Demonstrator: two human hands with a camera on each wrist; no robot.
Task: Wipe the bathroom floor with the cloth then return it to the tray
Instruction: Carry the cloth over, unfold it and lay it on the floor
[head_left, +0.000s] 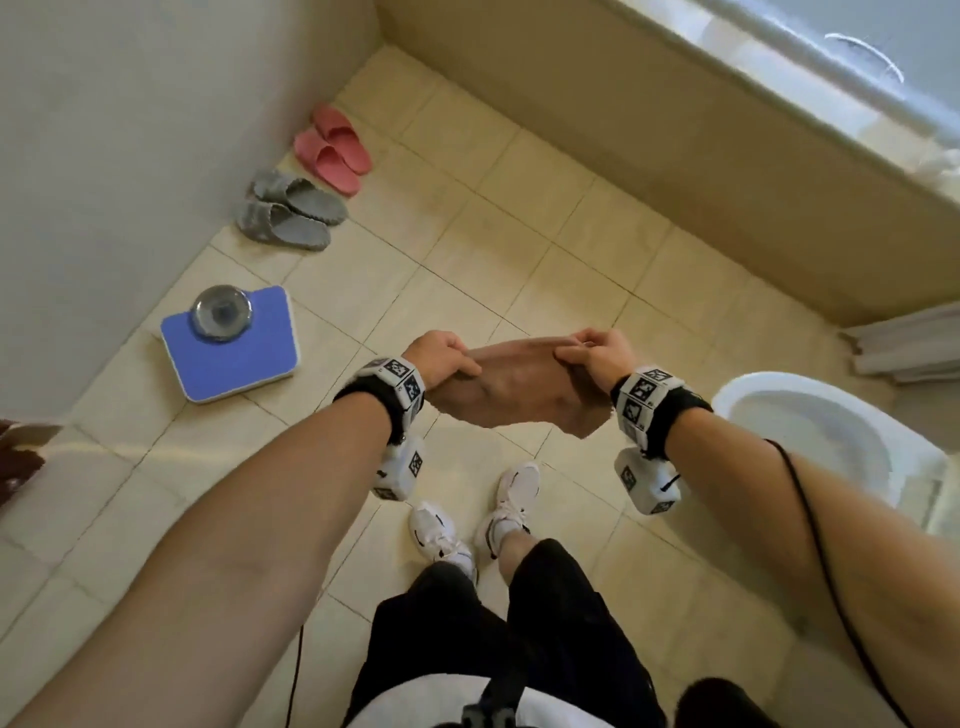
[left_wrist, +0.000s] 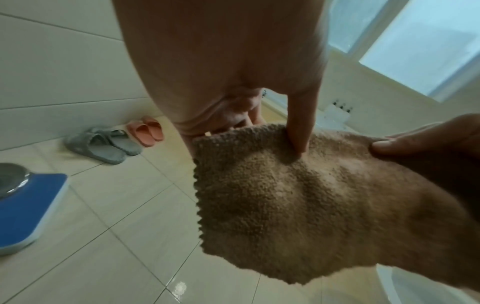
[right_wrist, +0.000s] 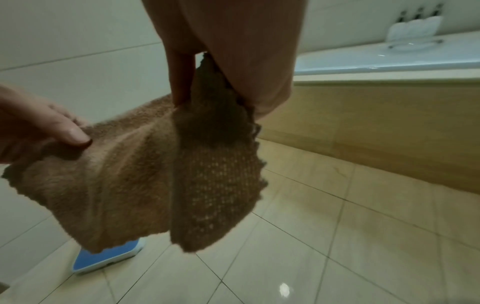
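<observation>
Head view: left hand (head_left: 441, 353) and right hand (head_left: 597, 353) pinch brown terry cloth (head_left: 514, 395) top corners, stretched above floor (head_left: 571, 249).

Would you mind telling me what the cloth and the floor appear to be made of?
The cloth, pinched by the left hand and right hand, looks like brown terry or microfibre: nubby loops, with an open weave showing on its back. The floor seems glazed ceramic tile: beige squares, dark grout lines, glossy reflections.
</observation>
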